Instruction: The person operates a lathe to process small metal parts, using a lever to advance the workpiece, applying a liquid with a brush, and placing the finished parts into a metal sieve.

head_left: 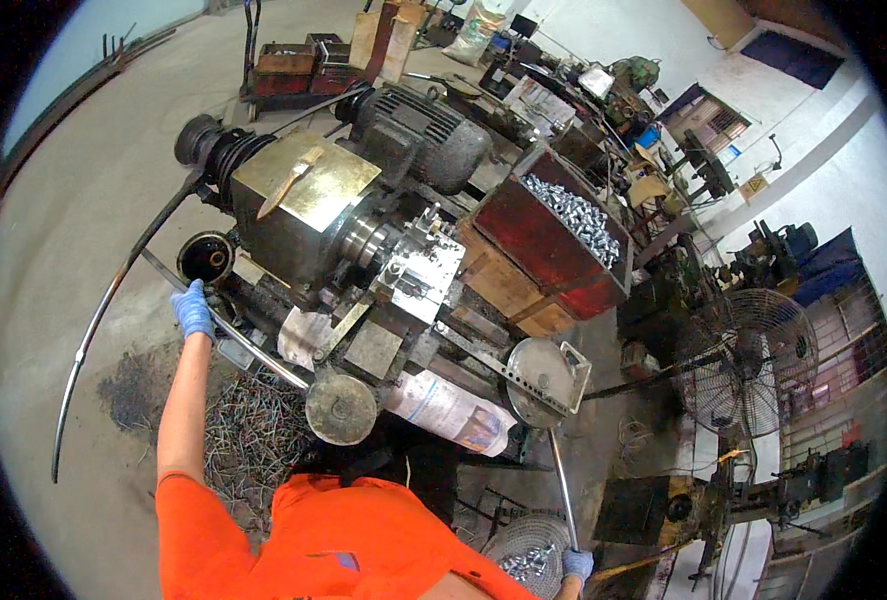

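Observation:
My left hand (193,310), in a blue glove, is closed around a long metal lever (263,357) that slants down to a round disc (341,409) at the front of a small lathe-like machine (298,225). Just beyond that hand is a dark round cup (206,258). At the lower right, my gloved right hand (577,565) grips the lower end of a steel lever rod (562,480), which rises to a larger round plate (540,382). Between the two sides sits the shiny tool block (418,270) beside the chuck (365,243). A brush (291,183) lies on the brass-coloured cover (333,180).
A red bin of small metal parts (573,215) stands behind the machine, near the motor (418,135). Metal shavings (253,430) heap on the floor by my left arm. A round basket (528,540) with parts sits near my right hand. A large fan (748,360) stands right.

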